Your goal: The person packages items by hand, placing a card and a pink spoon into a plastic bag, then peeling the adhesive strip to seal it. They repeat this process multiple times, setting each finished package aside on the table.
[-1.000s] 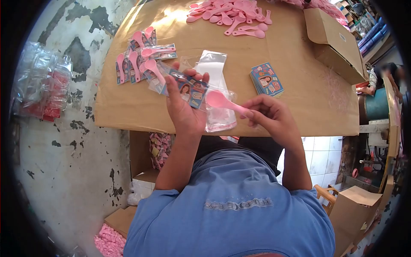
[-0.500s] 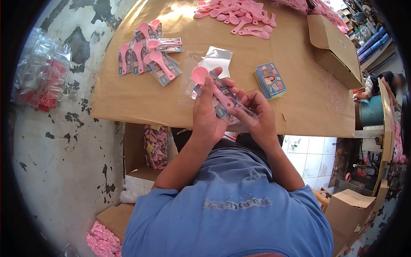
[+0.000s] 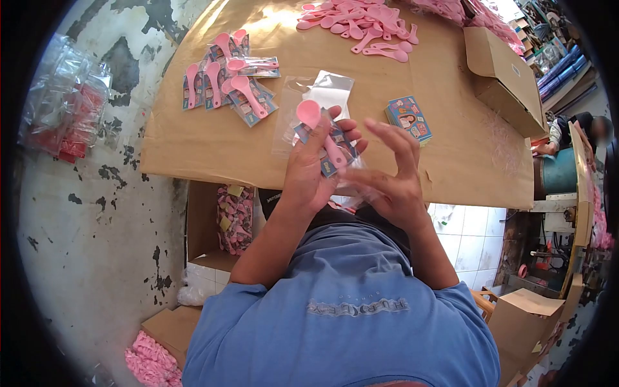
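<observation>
My left hand (image 3: 309, 171) is closed on a pink spoon (image 3: 333, 153), its thumb across the handle. Under the spoon lies a blue printed card (image 3: 330, 169), with clear plastic film trailing below toward my right hand. My right hand (image 3: 398, 177) is beside it, fingers spread apart near the loose end of the film. Beyond the left hand, clear plastic bags (image 3: 335, 89) lie flat on the table. A stack of blue cards (image 3: 409, 119) sits to the right. At the left are several packed spoons with cards (image 3: 248, 102), partly overlapping.
Loose pink spoons (image 3: 361, 22) form a heap at the table's far edge. An open cardboard box (image 3: 506, 74) stands on the right side of the brown-covered table (image 3: 258, 151). Plastic bags (image 3: 68, 106) hang on the left wall. Another person's hand (image 3: 549, 148) shows at far right.
My right hand has come off the film at the card's lower end, and its fingers have spread apart. My left hand keeps hold of the spoon and card.
</observation>
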Available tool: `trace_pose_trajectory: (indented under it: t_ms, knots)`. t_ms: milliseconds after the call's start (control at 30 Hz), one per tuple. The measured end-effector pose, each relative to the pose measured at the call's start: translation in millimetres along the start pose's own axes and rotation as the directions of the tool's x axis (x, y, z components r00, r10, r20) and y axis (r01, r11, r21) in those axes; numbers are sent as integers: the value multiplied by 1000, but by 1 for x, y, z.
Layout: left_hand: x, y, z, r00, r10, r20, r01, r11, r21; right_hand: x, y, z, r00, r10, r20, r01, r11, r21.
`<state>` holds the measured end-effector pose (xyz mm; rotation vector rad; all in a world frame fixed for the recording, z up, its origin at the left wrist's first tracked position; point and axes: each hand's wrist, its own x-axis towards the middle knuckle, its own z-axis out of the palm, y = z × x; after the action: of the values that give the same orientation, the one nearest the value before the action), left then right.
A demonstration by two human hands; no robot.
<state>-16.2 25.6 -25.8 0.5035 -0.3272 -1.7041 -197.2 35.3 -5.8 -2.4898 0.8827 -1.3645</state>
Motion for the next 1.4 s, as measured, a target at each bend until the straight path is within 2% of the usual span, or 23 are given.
trace_pose_trajectory:
  t_ms: [33, 100, 200, 300, 400, 500, 567, 600, 700, 733, 833, 867, 967, 1067, 1167, 1200, 1233, 1300, 1400]
  knots:
    - [0, 2, 1, 1000, -12, 15, 13, 999, -40, -2, 2, -8, 998, -28, 52, 27, 999, 19]
    - [0, 9, 3, 999, -31, 44, 36, 992, -121, -4, 5, -21, 994, 12, 105, -32, 981, 190]
    - [-1, 15, 6, 992, -77, 99, 91, 984, -152, -12, 13, -30, 964, 264, 16, -250, 888, 387]
    - [-2, 14, 15, 985, -122, 125, 135, 985, -103, -7, 17, -30, 966, 257, 6, -257, 964, 66]
    - [-3, 7, 20, 973, -187, 134, 195, 980, -43, 6, 17, -23, 992, 118, 52, -113, 989, -92]
    - [-4, -1, 21, 952, -257, 164, 265, 964, -30, 10, 24, -10, 997, -4, 80, 2, 1000, 19]
    - [-3, -3, 17, 939, -295, 179, 303, 953, -18, 15, 21, -14, 999, 25, 32, -28, 995, 96]
    - [-3, -2, 13, 951, -258, 171, 253, 966, 49, 18, 19, -16, 999, 42, 11, -43, 990, 135]
    - [-4, 5, 5, 989, -133, 56, 124, 983, 137, 18, 15, -27, 970, 230, 79, -242, 874, 422]
    - [-3, 6, 3, 993, -65, 98, 49, 986, 157, 15, 21, -27, 973, 230, 21, -221, 903, 369]
    - [-10, 13, 15, 956, 10, 295, -163, 850, 501, 11, 11, -20, 837, 540, 86, -491, 673, 553]
    - [-12, 10, 17, 954, 42, 297, -199, 831, 520, 11, 11, -21, 828, 536, 165, -522, 629, 575]
    - [-14, 10, 18, 972, -26, 234, -120, 802, 585, 7, 6, -15, 755, 587, 291, -607, 460, 648]
    - [-13, 7, 11, 982, 27, 188, -133, 805, 578, 1, 5, -6, 707, 634, 313, -635, 375, 675]
    - [-18, 13, 15, 987, 66, 148, -146, 759, 634, 3, 9, -5, 761, 649, -14, -596, 707, 380]
    - [-19, 15, 17, 988, 72, 135, -144, 737, 661, 10, 6, -7, 812, 566, -142, -527, 816, 239]
    - [-20, 14, 18, 985, 82, 150, -161, 733, 660, 14, 8, -8, 867, 456, -201, -441, 890, 117]
    - [-21, 12, 21, 978, 104, 181, -199, 724, 661, 22, 13, -9, 941, 203, -269, -248, 958, -144]
    - [-24, 5, 29, 975, 147, 169, -223, 682, 697, 37, 9, -6, 962, 134, -237, -181, 965, -189]
